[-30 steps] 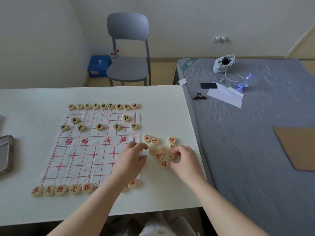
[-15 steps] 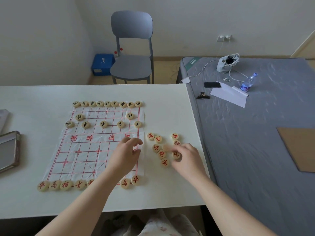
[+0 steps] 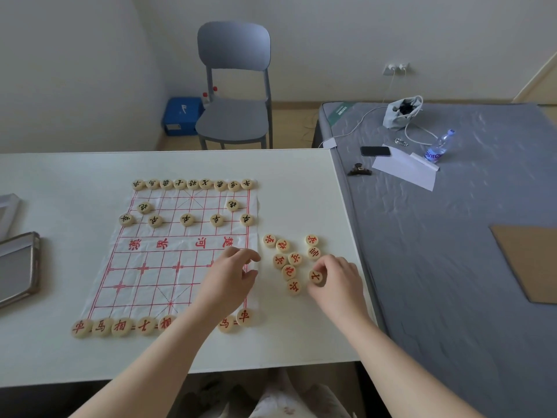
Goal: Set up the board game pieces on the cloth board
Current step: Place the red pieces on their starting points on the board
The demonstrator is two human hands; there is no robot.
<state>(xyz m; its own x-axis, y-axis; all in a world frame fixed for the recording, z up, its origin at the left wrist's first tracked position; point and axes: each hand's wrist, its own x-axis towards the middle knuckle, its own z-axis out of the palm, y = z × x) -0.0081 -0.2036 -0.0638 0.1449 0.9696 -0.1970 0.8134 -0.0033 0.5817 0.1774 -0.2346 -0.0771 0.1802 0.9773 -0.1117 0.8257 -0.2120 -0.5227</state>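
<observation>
A white cloth board (image 3: pixel 156 267) with red grid lines lies on the white table (image 3: pixel 301 182). Black-lettered wooden discs (image 3: pixel 193 184) fill its far rows. Red-lettered discs (image 3: pixel 120 327) line the near edge, and two more (image 3: pixel 244 316) sit at the near right corner. Several loose red discs (image 3: pixel 289 260) lie on the table right of the cloth. My right hand (image 3: pixel 337 282) pinches one red disc (image 3: pixel 316 276) there. My left hand (image 3: pixel 230 279) hovers over the board's right edge, fingers loosely curled, holding nothing that shows.
A phone in a case (image 3: pixel 15 267) lies at the table's left edge. A grey bed (image 3: pixel 452 236) adjoins the table's right side, carrying a phone, papers, a bottle (image 3: pixel 438 146), a pouch and a cardboard sheet (image 3: pixel 527 263). A grey chair (image 3: pixel 235 86) stands beyond the table.
My right hand has turned one red disc face up and now pinches it at the pile's right side. My left hand stayed over the board's right edge.
</observation>
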